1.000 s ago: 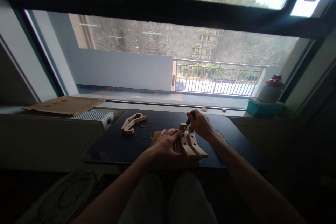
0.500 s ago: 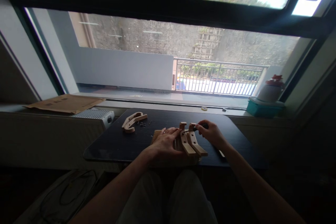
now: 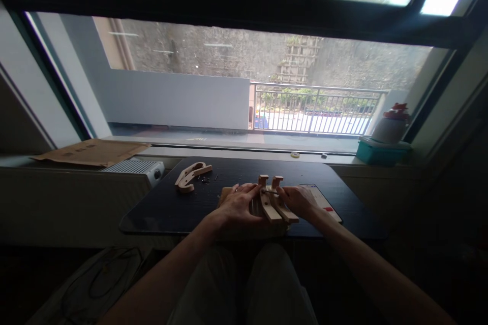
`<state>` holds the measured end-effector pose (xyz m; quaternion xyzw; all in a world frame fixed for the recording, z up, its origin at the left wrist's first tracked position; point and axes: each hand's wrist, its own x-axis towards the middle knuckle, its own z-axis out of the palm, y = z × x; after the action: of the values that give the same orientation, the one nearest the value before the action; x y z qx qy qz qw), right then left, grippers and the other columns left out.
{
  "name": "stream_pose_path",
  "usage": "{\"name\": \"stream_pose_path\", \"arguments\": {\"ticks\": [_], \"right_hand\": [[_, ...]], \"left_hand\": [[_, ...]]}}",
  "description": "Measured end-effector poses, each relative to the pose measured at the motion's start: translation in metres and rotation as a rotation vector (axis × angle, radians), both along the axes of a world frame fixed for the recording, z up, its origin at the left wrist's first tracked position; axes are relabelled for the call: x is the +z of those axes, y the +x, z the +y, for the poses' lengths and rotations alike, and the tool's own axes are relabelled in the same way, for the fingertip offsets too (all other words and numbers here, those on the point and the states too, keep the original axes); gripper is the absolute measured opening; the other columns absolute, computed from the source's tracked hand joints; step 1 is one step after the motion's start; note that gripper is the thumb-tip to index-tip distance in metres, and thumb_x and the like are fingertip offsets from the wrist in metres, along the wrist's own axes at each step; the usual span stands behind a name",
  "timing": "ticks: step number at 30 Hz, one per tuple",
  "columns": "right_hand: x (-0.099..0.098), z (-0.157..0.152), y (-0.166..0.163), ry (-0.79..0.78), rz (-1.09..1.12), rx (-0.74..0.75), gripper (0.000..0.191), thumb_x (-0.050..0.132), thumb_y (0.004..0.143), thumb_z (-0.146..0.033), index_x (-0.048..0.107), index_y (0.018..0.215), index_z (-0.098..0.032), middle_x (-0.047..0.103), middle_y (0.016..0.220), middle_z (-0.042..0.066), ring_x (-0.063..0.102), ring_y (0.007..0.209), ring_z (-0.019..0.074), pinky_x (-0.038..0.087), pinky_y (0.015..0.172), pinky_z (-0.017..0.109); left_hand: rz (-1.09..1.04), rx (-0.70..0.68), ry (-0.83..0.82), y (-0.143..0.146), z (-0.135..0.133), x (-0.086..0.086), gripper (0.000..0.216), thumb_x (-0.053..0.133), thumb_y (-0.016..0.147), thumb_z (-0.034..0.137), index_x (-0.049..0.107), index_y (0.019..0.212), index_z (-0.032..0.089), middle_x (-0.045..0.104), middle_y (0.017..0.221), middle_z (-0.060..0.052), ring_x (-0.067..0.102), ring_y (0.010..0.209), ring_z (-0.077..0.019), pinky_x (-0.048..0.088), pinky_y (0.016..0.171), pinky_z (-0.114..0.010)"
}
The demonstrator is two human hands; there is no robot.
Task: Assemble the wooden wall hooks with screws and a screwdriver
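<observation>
Head view: a dark rectangular table [image 3: 171, 208] stands in front of a wide window. At the middle of its near edge lies a pale wooden board with two curved wooden hooks [image 3: 273, 203] standing on it side by side. The hooks' long axes run from the near edge toward the far edge, slanting slightly left, and their curled ends point at the window. The left hand [image 3: 240, 205] lies flat on the board's left part, fingers spread, fingertips touching the left hook. The right hand [image 3: 300, 200] sits just right of the hooks, fingers closed on a slim dark tool [image 3: 269, 191] that lies crosswise, tip pointing left at the hooks. A loose pair of curved wooden hooks [image 3: 189, 175] rests near the far left corner, with small dark screws [image 3: 208, 179] just beside it.
</observation>
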<state>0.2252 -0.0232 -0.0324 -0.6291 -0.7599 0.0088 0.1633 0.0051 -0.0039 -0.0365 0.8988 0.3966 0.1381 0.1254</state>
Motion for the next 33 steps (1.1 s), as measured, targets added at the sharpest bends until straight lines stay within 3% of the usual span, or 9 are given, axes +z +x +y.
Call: {"name": "stream_pose_path", "arguments": {"ticks": [12, 21, 24, 28, 33], "right_hand": [[-0.006, 0.008, 0.006, 0.087, -0.163, 0.022, 0.052, 0.026, 0.094, -0.042, 0.071, 0.076, -0.022, 0.071, 0.076, 0.007, 0.063, 0.067, 0.0172, 0.027, 0.057, 0.027], [0.002, 0.006, 0.002, 0.038, -0.205, 0.057, 0.046, 0.027, 0.094, -0.037, 0.068, 0.080, -0.021, 0.070, 0.083, 0.009, 0.063, 0.073, 0.0194, 0.030, 0.060, 0.028], [0.017, 0.001, 0.005, -0.002, -0.210, 0.064, 0.041, 0.032, 0.091, -0.041, 0.067, 0.088, -0.020, 0.069, 0.078, 0.009, 0.062, 0.069, 0.0210, 0.029, 0.056, 0.028], [0.055, -0.009, 0.016, -0.037, -0.187, 0.092, 0.037, 0.041, 0.086, -0.038, 0.057, 0.112, -0.018, 0.067, 0.077, 0.007, 0.059, 0.066, 0.0189, 0.029, 0.053, 0.026], [0.100, -0.014, 0.015, -0.106, -0.161, 0.273, 0.026, 0.051, 0.080, -0.038, 0.064, 0.097, -0.023, 0.066, 0.084, 0.001, 0.056, 0.066, 0.0119, 0.033, 0.055, 0.022]], "left_hand": [[0.016, 0.006, 0.006, 0.002, -0.002, 0.004, 0.093, 0.056, 0.063, 0.072, 0.029, 0.140, 0.029, 0.035, 0.145, -0.004, 0.030, 0.132, -0.0307, 0.014, 0.112, -0.046], [0.039, 0.041, -0.005, 0.002, -0.002, 0.006, 0.097, 0.056, 0.060, 0.075, 0.029, 0.141, 0.030, 0.034, 0.146, -0.004, 0.029, 0.132, -0.0338, 0.020, 0.109, -0.046], [0.040, 0.049, -0.006, 0.002, -0.003, 0.006, 0.096, 0.057, 0.060, 0.074, 0.029, 0.140, 0.030, 0.035, 0.145, -0.004, 0.031, 0.131, -0.0340, 0.022, 0.108, -0.046], [0.029, 0.051, -0.010, 0.000, -0.004, 0.005, 0.095, 0.057, 0.061, 0.072, 0.027, 0.141, 0.030, 0.033, 0.146, -0.004, 0.028, 0.132, -0.0346, 0.022, 0.109, -0.047], [0.018, 0.044, -0.032, -0.001, -0.001, 0.002, 0.098, 0.058, 0.060, 0.072, 0.023, 0.142, 0.032, 0.028, 0.148, -0.003, 0.021, 0.135, -0.0366, 0.019, 0.110, -0.050]]}}
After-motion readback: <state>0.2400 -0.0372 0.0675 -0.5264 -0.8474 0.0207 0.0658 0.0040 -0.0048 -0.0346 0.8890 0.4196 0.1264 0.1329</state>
